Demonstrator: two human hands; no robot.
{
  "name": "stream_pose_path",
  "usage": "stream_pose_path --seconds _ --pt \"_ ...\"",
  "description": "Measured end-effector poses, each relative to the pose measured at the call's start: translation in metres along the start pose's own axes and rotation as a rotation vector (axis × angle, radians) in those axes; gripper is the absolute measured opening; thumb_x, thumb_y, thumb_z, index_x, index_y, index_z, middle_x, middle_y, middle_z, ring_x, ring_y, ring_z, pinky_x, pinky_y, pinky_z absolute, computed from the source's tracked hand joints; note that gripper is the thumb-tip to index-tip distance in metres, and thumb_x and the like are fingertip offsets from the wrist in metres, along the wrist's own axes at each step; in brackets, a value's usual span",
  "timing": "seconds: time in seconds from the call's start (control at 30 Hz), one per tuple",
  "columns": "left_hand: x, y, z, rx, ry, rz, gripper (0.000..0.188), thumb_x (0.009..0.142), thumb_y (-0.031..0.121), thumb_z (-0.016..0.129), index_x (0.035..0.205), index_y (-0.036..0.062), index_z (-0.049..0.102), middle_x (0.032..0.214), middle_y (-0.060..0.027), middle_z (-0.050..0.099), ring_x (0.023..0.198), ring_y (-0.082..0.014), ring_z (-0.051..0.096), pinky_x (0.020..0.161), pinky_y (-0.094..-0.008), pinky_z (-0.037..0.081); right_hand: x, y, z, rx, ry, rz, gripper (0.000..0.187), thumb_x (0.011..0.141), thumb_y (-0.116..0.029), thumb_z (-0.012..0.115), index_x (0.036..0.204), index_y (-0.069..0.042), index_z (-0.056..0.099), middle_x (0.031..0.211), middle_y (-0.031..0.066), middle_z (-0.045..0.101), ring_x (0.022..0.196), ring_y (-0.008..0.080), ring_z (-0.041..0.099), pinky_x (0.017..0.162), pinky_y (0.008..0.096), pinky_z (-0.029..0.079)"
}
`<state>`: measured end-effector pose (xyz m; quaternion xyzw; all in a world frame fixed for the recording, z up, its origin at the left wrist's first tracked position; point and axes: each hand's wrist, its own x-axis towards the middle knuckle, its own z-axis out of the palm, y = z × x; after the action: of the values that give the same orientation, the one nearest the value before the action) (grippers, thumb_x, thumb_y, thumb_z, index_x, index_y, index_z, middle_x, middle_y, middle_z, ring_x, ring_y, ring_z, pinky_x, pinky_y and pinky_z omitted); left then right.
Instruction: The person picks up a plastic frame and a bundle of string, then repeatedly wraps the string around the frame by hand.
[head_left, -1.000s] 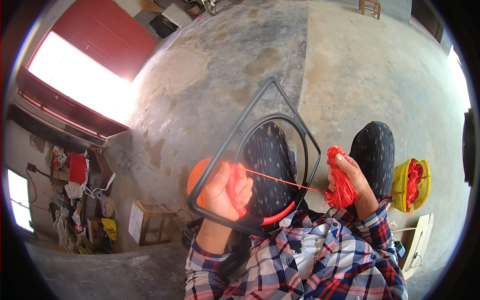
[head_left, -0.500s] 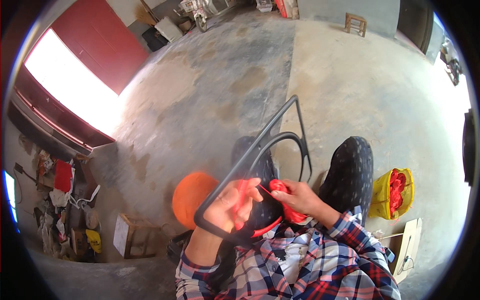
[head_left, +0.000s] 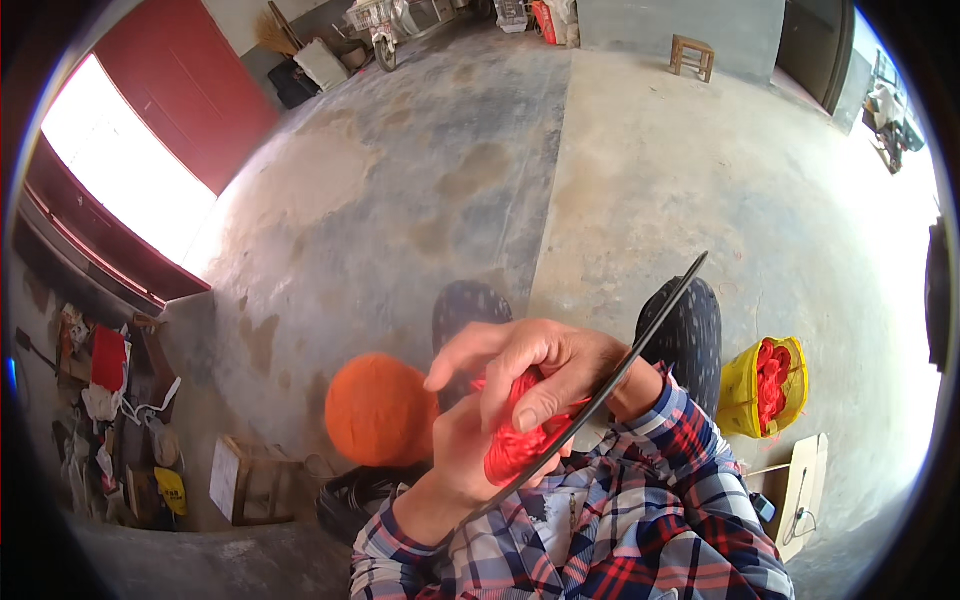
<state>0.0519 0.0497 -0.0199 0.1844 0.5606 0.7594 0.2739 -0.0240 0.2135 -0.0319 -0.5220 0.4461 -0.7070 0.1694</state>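
Both hands are close together above my lap, around a bundle of shiny red cord [head_left: 515,450]. My right hand [head_left: 565,360] lies over the bundle from above, its thumb bent down against the cord and its index finger reaching left. Beneath it, my left hand [head_left: 462,450] is closed, most of its fingers hidden behind the cord; fingertips show past the bar of a dark frame [head_left: 650,345]. That frame appears nearly edge-on, a thin slanted line crossing in front of my right wrist and down toward my left forearm.
A round orange object [head_left: 378,410] is beside my left knee. At right stands a yellow bag [head_left: 745,395] holding red cord bundles, with a pale board [head_left: 803,490] behind it. A wooden stool [head_left: 240,480] and clutter sit at left; a small stool [head_left: 692,58] stands far off.
The dark frame has turned from showing its open loops to nearly edge-on. My right hand has moved left and up over the left hand, and the red cord bundle has shifted left with it.
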Motion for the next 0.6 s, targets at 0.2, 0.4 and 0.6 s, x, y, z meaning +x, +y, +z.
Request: stream_pose_path --seconds 0.2,0.4,0.6 --pt "0.001 -0.012 -0.018 -0.745 0.091 -0.090 0.048 0.090 0.034 0.050 0.106 -0.0108 0.053 0.096 -0.0206 0.060 0.069 -0.0228 0.060 0.055 -0.0266 0.049 -0.031 0.016 0.013 0.077 0.811 0.316 0.037 0.085 -0.004 0.064 0.121 -0.002 0.058 0.121 0.0046 0.057 0.108 0.0160 0.055 0.092 0.0298 0.046" --pt "0.004 -0.013 -0.044 -0.820 0.125 0.055 0.044 0.086 0.029 0.054 0.103 -0.0121 0.055 0.094 -0.0200 0.059 0.073 -0.0236 0.059 0.059 -0.0303 0.050 -0.047 0.011 0.058 -0.355 0.690 0.200 0.060 0.071 0.000 0.077 0.127 -0.006 0.053 0.104 0.0041 0.058 0.091 0.0158 0.057 0.074 0.0276 0.048" --pt "0.006 -0.039 -0.050 -0.006 0.409 0.123 0.020 0.081 0.002 0.062 0.098 -0.0078 0.063 0.104 -0.0183 0.064 0.091 -0.0250 0.065 0.077 -0.0320 0.053 -0.019 -0.003 0.065 -1.262 0.589 -0.063 0.059 0.064 -0.013 0.078 0.118 -0.005 0.057 0.093 0.0081 0.058 0.077 0.0236 0.059 0.063 0.0322 0.049"
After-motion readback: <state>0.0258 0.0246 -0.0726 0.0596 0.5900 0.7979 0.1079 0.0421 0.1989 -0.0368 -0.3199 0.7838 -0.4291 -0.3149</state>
